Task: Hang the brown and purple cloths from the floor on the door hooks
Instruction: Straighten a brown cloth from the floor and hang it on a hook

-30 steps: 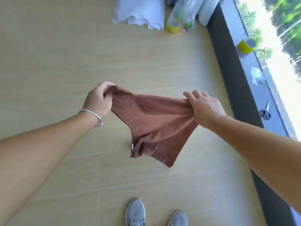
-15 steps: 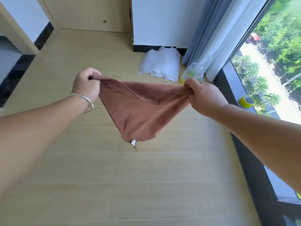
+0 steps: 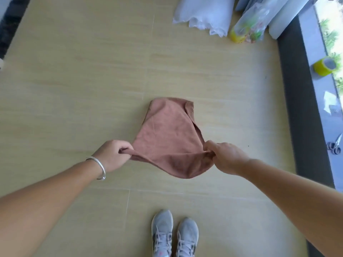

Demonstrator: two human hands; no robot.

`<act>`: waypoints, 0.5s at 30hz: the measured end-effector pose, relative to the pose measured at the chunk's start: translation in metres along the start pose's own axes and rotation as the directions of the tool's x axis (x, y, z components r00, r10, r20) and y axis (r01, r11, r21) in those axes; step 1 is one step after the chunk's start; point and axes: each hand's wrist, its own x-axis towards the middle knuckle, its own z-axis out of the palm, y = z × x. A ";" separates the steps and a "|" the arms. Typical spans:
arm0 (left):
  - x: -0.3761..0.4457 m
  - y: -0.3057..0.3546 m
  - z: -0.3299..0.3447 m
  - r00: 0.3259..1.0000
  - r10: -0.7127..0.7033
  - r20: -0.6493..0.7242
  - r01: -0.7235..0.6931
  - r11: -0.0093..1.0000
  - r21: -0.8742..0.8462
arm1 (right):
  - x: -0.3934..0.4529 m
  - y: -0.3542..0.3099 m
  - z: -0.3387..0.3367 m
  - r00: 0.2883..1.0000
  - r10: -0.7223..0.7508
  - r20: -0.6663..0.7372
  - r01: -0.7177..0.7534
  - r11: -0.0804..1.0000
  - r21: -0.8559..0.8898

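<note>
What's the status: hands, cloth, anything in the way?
Left hand and right hand each grip a cloth corner. Brown cloth held spread over the floor. Purple cloth, hooks not in view. Nothing in the way.

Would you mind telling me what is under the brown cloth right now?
Under the brown cloth, held by the left hand and right hand, only the tan floor shows around its edges. Whatever lies directly behind the cloth is covered.
</note>
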 end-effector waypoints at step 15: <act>0.020 0.004 0.014 0.993 -0.098 -0.059 0.110 0.958 0.263 | 0.009 0.044 -0.015 0.996 0.057 -0.063 -0.064 0.990 -0.128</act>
